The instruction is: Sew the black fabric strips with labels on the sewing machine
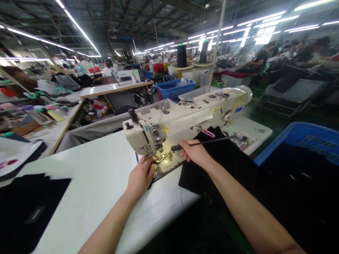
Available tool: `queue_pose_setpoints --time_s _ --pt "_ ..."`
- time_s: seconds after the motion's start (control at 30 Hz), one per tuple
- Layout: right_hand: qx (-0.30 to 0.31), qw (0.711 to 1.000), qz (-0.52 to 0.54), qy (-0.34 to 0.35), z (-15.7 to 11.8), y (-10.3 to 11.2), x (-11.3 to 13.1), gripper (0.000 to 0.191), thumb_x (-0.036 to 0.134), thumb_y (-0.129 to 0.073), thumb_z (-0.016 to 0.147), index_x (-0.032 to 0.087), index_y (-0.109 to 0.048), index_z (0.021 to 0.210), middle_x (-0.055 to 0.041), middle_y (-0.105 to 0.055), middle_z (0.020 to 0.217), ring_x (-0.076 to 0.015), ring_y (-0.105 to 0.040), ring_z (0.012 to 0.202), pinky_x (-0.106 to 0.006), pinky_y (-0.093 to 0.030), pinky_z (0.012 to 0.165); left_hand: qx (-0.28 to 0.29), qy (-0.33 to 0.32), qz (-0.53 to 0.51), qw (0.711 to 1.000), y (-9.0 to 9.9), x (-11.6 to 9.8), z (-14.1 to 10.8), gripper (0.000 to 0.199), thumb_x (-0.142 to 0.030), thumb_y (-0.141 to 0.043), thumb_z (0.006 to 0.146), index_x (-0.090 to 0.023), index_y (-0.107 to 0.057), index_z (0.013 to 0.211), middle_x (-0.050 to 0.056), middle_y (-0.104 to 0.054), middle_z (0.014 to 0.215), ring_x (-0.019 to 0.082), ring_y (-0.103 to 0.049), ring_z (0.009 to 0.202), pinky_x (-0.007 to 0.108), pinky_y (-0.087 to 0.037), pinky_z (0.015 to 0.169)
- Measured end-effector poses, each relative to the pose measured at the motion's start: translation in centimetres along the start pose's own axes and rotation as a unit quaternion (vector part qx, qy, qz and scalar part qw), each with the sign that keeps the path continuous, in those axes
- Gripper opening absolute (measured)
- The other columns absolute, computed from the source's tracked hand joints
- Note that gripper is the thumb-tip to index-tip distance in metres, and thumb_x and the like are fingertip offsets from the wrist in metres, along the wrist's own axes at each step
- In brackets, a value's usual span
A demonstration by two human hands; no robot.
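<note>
My left hand [142, 173] is at the needle area of a white sewing machine [185, 113]. Its fingers are pinched at the near end of a small slotted, gold-coloured metal piece [162, 157], lit by the machine's lamp. To the right, my right hand [195, 152] is closed around a thin black strap [212, 141]. One end of the strap points toward the metal piece, and the other reaches rightward past the machine arm. Black fabric [196, 180] lies under and beside my right forearm, draping over the table edge.
More black fabric [16, 201] with a metallic rectangle on it lies on the white table [87, 183] at left. A blue basket [296, 137] with dark cloth stands at right. Pink-handled thread snips [208, 132] rest by the machine. Black thread cones [182, 55] stand behind.
</note>
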State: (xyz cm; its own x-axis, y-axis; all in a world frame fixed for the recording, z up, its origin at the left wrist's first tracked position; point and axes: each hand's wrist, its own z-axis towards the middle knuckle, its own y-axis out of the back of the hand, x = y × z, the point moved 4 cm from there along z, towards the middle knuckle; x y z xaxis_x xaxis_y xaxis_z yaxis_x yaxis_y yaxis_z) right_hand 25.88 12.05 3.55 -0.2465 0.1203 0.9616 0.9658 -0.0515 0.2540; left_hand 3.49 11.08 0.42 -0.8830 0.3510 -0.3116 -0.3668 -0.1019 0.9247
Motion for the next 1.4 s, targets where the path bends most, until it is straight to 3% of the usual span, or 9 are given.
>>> queue_pose_setpoints --time_s 0.17,0.4,0.77,1.2,1.4 --pt "0.001 1.0 0.011 -0.008 0.5 -0.3 -0.6 0.046 0.032 -0.052 0.097 0.016 -0.058 0.054 0.0016 -0.054 0.04 -0.0079 -0.048 0.032 -0.017 -0.038 0.035 -0.032 0.02 -0.046 0.998 0.2 0.3 -0.2 0.021 -0.031 -0.042 0.094 -0.023 -0.057 0.106 0.005 -0.066 0.101 0.022 -0.068 0.081 0.032 -0.051 0.068" --pt "-0.041 0.998 0.033 0.031 -1.7 1.8 0.7 0.041 0.05 -0.055 0.095 0.014 -0.074 0.089 0.0012 -0.061 0.058 -0.008 -0.054 0.044 -0.017 -0.042 0.04 -0.089 0.036 -0.134 0.986 0.5 0.9 -0.4 0.009 -0.03 -0.045 0.089 -0.023 -0.051 0.093 0.002 -0.061 0.085 0.02 -0.063 0.074 0.032 -0.05 0.068" --pt "-0.027 0.998 0.05 0.022 -2.4 1.2 -0.7 0.038 0.047 -0.056 0.091 0.013 -0.074 0.09 -0.0007 -0.063 0.062 -0.0089 -0.056 0.048 -0.017 -0.044 0.043 -0.096 0.024 -0.145 0.984 0.4 0.9 -0.5 0.011 -0.026 -0.044 0.089 -0.022 -0.053 0.094 0.002 -0.061 0.088 0.018 -0.062 0.073 0.033 -0.051 0.072" --pt "-0.014 0.998 0.062 0.012 -2.0 0.7 -1.0 0.034 0.048 -0.065 0.083 0.015 -0.073 0.081 -0.0003 -0.063 0.062 -0.01 -0.054 0.049 -0.019 -0.044 0.043 -0.086 0.019 -0.14 0.986 0.4 0.8 -0.4 0.012 -0.025 -0.045 0.09 -0.022 -0.056 0.093 0.004 -0.063 0.09 0.022 -0.064 0.087 0.036 -0.053 0.079" --pt "-0.01 0.998 0.064 0.006 -1.6 0.8 -1.2 0.03 0.037 -0.07 0.078 0.015 -0.076 0.097 0.0006 -0.064 0.064 -0.0104 -0.056 0.051 -0.019 -0.045 0.043 -0.084 0.006 -0.127 0.988 0.2 0.8 -0.5 0.014 -0.024 -0.044 0.092 -0.022 -0.058 0.095 0.005 -0.062 0.092 0.021 -0.064 0.085 0.035 -0.053 0.078"
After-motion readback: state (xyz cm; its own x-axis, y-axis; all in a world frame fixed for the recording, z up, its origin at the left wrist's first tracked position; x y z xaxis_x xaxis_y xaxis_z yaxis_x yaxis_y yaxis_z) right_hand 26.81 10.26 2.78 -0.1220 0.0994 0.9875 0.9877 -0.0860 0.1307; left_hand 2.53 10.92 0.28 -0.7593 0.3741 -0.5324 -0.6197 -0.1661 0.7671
